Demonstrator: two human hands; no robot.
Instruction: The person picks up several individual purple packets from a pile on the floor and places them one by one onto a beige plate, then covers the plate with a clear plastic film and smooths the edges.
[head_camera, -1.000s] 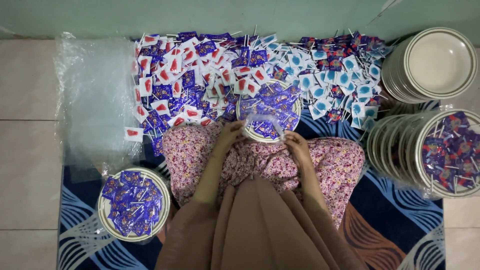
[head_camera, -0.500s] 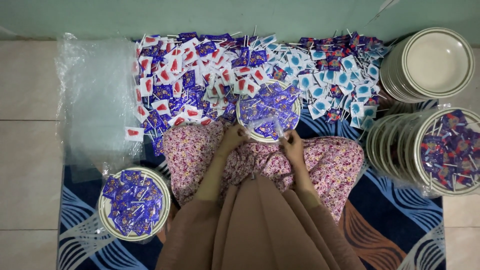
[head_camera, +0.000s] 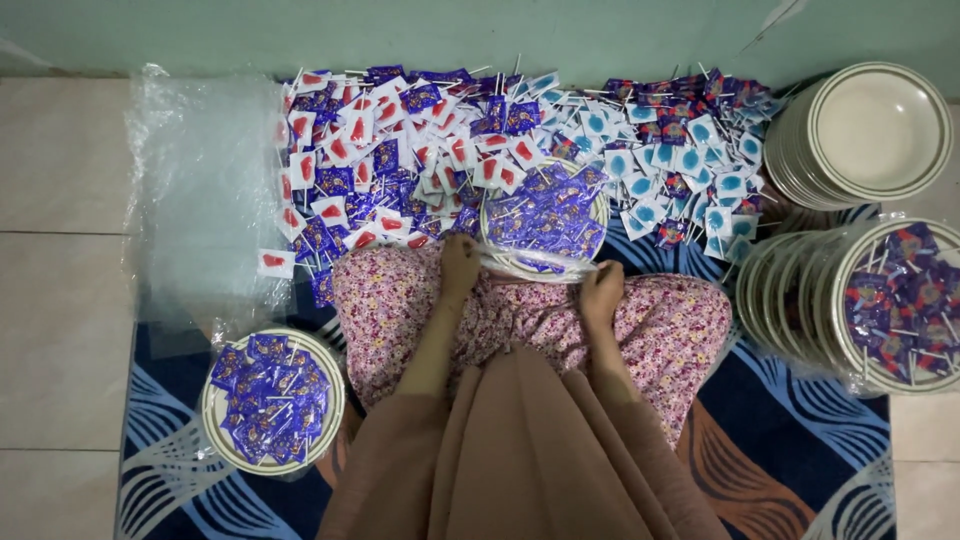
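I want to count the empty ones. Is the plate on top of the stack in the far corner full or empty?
Empty. The top plate of that stack shows only its bare cream inside, no wrapped lollipops, unlike the filled plate below it.

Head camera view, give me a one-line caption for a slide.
Both hands, left hand and right hand, grip a plate of wrapped lollipops beside a floor pile.

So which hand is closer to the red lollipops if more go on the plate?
Probably the left hand. It holds the near-left rim of the plate, right beside the red lollipops. The right hand grips the other side, nearer the light blue lollipops.
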